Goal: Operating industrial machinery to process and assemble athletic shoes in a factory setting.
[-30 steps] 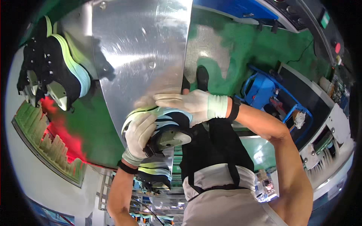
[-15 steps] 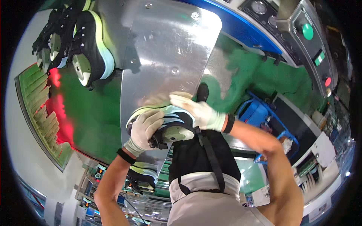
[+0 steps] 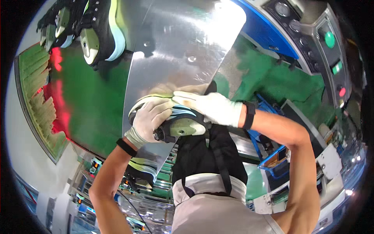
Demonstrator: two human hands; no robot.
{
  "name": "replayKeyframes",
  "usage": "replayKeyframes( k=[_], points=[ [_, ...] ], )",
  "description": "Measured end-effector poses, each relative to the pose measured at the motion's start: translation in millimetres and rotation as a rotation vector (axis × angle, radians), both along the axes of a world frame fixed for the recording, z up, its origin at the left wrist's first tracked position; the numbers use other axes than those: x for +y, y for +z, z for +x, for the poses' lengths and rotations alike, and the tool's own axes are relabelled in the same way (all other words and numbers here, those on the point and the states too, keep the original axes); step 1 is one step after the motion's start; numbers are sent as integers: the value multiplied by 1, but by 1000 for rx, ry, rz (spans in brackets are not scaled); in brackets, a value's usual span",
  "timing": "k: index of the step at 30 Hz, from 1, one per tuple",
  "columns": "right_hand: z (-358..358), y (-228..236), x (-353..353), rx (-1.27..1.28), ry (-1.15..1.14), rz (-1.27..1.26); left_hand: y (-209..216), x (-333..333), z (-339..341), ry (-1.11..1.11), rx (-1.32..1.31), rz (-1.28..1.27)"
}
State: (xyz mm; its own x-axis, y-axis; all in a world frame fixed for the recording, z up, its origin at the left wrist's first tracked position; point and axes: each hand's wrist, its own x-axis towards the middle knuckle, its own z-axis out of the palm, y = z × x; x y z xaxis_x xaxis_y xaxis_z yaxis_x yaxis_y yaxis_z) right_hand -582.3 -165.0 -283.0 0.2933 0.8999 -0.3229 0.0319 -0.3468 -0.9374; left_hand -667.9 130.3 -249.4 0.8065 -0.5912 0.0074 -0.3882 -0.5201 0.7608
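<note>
A black shoe (image 3: 187,117) with a yellow-to-light-blue sole lies on its side at the near part of a metal tabletop (image 3: 167,70). Inside its opening sits a green and white shoe last (image 3: 186,128). My left hand (image 3: 150,119), in a white glove, wraps its fingers over the shoe's left part. My right hand (image 3: 214,107), also gloved, lies along the sole edge at the shoe's right end, with its fingers stretched out toward the left hand's fingertips. What is under both palms is hidden.
More black shoes on lasts (image 3: 89,46) stand at the upper left. Another shoe (image 3: 140,173) is near my left forearm. Gloves (image 3: 35,89) hang in a rack beside a red glow. A control panel (image 3: 331,54) with green and red buttons stands at the upper right, a blue cart (image 3: 272,160) below it.
My right hand has come down onto the sole edge, its fingers now beside the left hand's. The left hand keeps its hold on the shoe. The whole view has shifted slightly.
</note>
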Motion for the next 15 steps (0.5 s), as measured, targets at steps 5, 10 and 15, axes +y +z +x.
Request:
replayKeyframes(
  k=[5,10,15],
  points=[
    [48,-9,11,517,196,52,2,-4,-3,17,-51,-22],
    [51,-18,6,-41,367,195,-1,-14,-1,82,-117,-31],
    [56,-35,-1,7,297,364,2,-16,4,-4,-12,-21]
  ],
)
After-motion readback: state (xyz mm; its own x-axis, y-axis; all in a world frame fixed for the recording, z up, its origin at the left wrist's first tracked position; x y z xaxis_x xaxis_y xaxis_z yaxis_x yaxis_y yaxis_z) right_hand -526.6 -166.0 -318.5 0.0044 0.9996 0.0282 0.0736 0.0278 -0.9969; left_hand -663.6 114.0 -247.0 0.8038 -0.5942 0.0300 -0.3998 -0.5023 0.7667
